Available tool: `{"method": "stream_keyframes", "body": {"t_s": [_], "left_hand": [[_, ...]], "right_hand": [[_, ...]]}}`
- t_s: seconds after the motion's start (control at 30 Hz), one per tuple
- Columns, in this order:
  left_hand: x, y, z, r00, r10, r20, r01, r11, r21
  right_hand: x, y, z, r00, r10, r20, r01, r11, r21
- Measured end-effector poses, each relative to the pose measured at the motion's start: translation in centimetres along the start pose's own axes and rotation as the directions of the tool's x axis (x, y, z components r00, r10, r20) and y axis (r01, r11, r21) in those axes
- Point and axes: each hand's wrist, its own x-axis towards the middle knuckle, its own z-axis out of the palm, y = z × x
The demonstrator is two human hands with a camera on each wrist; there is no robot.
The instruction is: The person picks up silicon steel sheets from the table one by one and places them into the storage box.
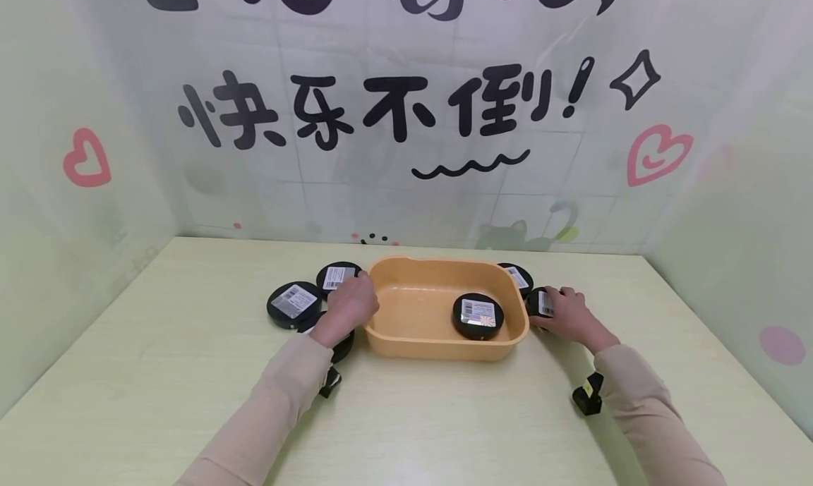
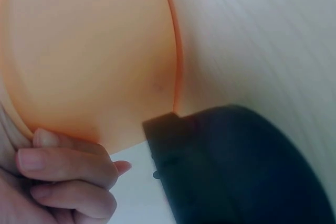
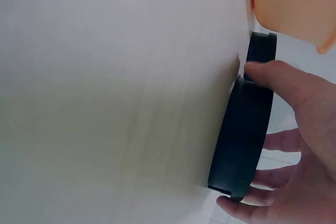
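An orange plastic basin (image 1: 425,350) stands on the table, with a flat round black case (image 1: 478,317) bearing a white label lying inside at its right. My left hand (image 1: 348,302) grips the basin's left rim with curled fingers; the thumb is mostly hidden in the left wrist view. Just right of the basin, my right hand (image 1: 569,313) holds another round black case (image 3: 242,135) by its edge, thumb on the near side and fingers on the far side. A further black case (image 1: 517,278) lies behind it, partly hidden by the basin.
Left of the basin lie several similar round cases: one labelled case (image 1: 294,304) at far left, one (image 1: 336,277) behind the left hand, one (image 1: 343,346) partly under the left wrist. A printed cloth wall (image 1: 406,211) borders the pale wooden table (image 1: 438,422).
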Motion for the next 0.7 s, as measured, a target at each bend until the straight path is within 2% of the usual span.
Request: {"method": "stream_keyframes", "body": {"t_s": [0.3, 0.5, 0.7], "left_hand": [[0.0, 0.0, 0.0, 1.000, 0.002, 0.003, -0.002, 1.000, 0.000], [0.0, 0.0, 0.0, 1.000, -0.005, 0.009, 0.006, 1.000, -0.009], [0.0, 0.1, 0.0, 1.000, -0.012, 0.010, 0.012, 1.000, -0.014]], "right_hand": [[-0.4, -0.3, -0.3, 0.998, 0.059, 0.015, -0.060, 0.998, 0.019], [-0.4, -0.1, -0.7, 0.997, 0.049, 0.068, -0.049, 0.999, -0.001], [-0.5, -0.1, -1.1, 0.991, 0.036, 0.130, -0.040, 0.999, 0.031]]}}
